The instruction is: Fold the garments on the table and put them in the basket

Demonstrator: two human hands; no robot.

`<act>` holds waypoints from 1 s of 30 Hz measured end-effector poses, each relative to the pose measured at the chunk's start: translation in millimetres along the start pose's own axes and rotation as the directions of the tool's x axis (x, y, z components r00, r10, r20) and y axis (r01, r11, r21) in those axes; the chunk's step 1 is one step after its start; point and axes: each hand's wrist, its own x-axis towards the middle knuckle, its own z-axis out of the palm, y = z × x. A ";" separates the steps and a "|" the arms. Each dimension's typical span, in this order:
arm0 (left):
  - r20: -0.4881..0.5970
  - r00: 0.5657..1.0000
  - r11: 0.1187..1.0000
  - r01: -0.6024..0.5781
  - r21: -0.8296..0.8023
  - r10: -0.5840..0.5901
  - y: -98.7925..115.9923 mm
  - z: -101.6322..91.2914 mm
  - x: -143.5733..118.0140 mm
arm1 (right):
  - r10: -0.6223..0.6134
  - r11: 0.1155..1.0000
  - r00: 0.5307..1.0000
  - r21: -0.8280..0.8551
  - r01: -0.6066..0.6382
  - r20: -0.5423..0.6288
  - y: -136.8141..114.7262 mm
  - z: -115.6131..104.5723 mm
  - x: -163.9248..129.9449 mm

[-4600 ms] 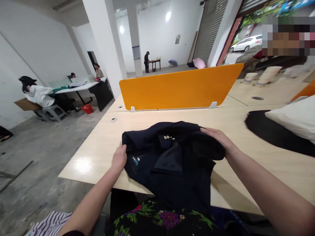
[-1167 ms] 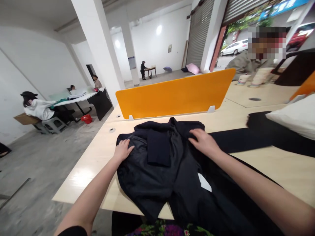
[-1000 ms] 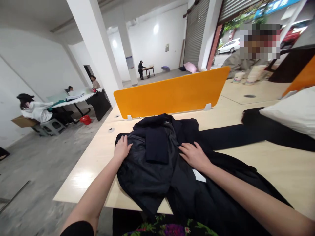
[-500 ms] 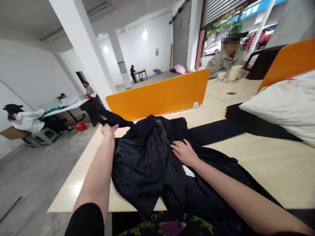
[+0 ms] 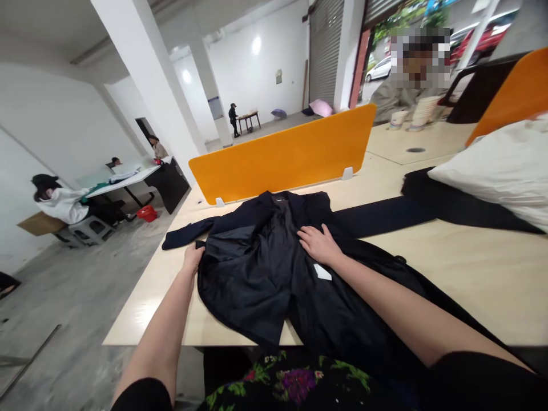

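Observation:
A dark navy suit jacket [image 5: 252, 274] lies spread open on the light wooden table [image 5: 141, 305], its black lining facing up and its collar away from me. One sleeve [image 5: 188, 231] stretches out to the left, the other [image 5: 381, 217] to the right. My left hand [image 5: 193, 258] pinches the edge of the left front panel, just below the left sleeve. Flat on the lining at the right of the opening rests my right hand [image 5: 319, 244], fingers spread. A white label [image 5: 322, 272] shows on the lining just below that hand.
An orange divider [image 5: 282, 154] stands behind the jacket. At right lie white cloth [image 5: 496, 165] and black fabric [image 5: 454, 205]. Across the table sits a person [image 5: 385, 105] near stacked paper cups [image 5: 423, 113]. Further left, people sit at another table; a red bucket [image 5: 146, 213] stands on the floor.
The left sleeve, held raised in my left hand before, now lies flat on the table. My left hand has let it go, moved nearer and taken the front panel's edge. My right hand stays on the lining.

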 end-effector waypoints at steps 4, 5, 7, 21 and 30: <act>-0.085 0.942 0.918 -0.335 -0.212 0.324 16.7 -28.4 -65.9 | 0.001 0.999 1.000 -0.040 -0.001 0.004 2.9 3.2 8.0; 0.021 0.910 0.891 -0.400 -0.215 0.413 19.9 -36.2 -88.8 | 0.000 0.999 1.000 -0.050 0.000 0.004 3.3 3.6 8.7; 0.435 0.704 0.826 -0.508 -0.245 0.562 25.2 -48.1 -132.1 | -0.002 0.998 1.000 -0.065 0.002 0.001 3.5 4.0 9.0; 0.357 0.907 0.951 -0.282 0.126 0.222 -33.2 29.9 -164.4 | 0.002 0.999 1.000 -0.053 0.000 0.031 -1.9 -5.3 6.8; 0.502 0.864 0.988 0.040 -0.148 0.040 -54.6 18.3 -202.1 | -0.013 0.999 1.000 -0.049 0.014 0.022 2.8 0.4 8.0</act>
